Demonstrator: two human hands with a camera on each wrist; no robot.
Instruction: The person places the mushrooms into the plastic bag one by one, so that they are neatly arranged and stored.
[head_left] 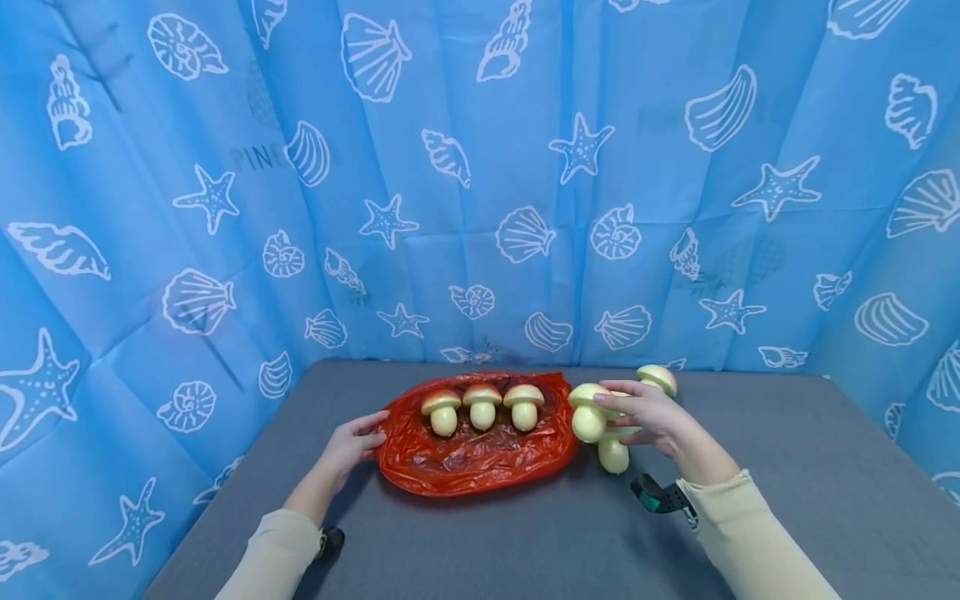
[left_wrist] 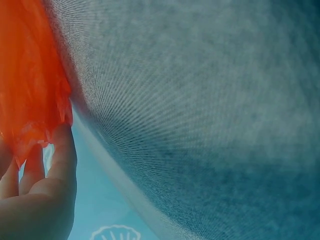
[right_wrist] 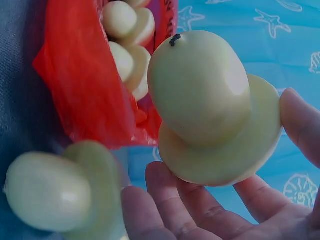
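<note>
A red plastic bag (head_left: 480,479) lies spread with its mouth open, holding three toy mushrooms (head_left: 482,408) in a row, pale stems toward me. My left hand (head_left: 356,442) grips the bag's left edge; in the left wrist view the fingertips (left_wrist: 62,135) meet the crinkled plastic. At the bag's right end, my right hand (head_left: 648,417) holds another toy mushroom (right_wrist: 200,90) by its cap, between thumb and fingers, stem facing the wrist camera. Just below that hand a second loose mushroom (head_left: 613,456) rests on the table, its cap partly hidden by the fingers.
Behind the right hand, near the table's back edge, sits one more mushroom (head_left: 657,379). A grey cloth (head_left: 525,542) covers the table. Blue curtains (head_left: 480,183) with white shell and starfish prints hang at the back and sides. Dark straps (head_left: 660,496) are on both wrists.
</note>
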